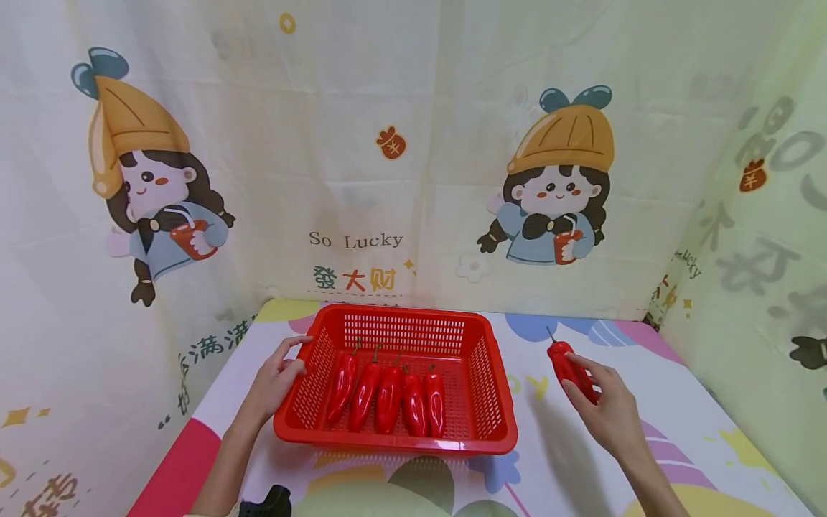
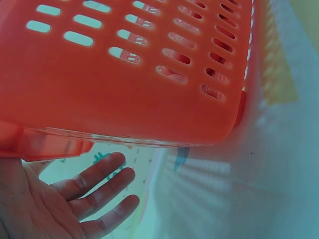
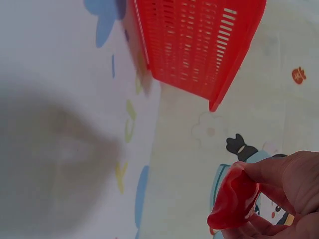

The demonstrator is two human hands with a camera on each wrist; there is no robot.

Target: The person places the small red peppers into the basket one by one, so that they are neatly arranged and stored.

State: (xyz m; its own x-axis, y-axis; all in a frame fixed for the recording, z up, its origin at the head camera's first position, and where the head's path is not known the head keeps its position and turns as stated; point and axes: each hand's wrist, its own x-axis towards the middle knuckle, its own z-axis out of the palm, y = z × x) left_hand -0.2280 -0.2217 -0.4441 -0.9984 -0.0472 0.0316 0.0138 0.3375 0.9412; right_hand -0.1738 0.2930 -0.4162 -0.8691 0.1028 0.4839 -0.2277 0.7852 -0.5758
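My right hand [image 1: 610,413] holds a glossy red chili pepper [image 1: 564,362] above the table, right of the basket, its thin stem pointing up and away. In the right wrist view the thumb and fingers pinch the pepper [image 3: 234,196]; its stem does not show there. A red plastic basket [image 1: 413,446] with slotted walls stands at the middle, and several red chili peppers [image 1: 390,395] lie side by side in it, stems toward the back. At its left rim, my left hand [image 1: 274,384] touches the edge. Three fingers [image 2: 99,177] extend loosely below the rim in the left wrist view.
A patterned cloth [image 1: 536,459] covers the table. Behind it hangs a pale curtain [image 1: 446,179] with cartoon figures and lettering, which continues along both sides. A black object [image 1: 266,502] shows at the bottom edge near the left forearm.
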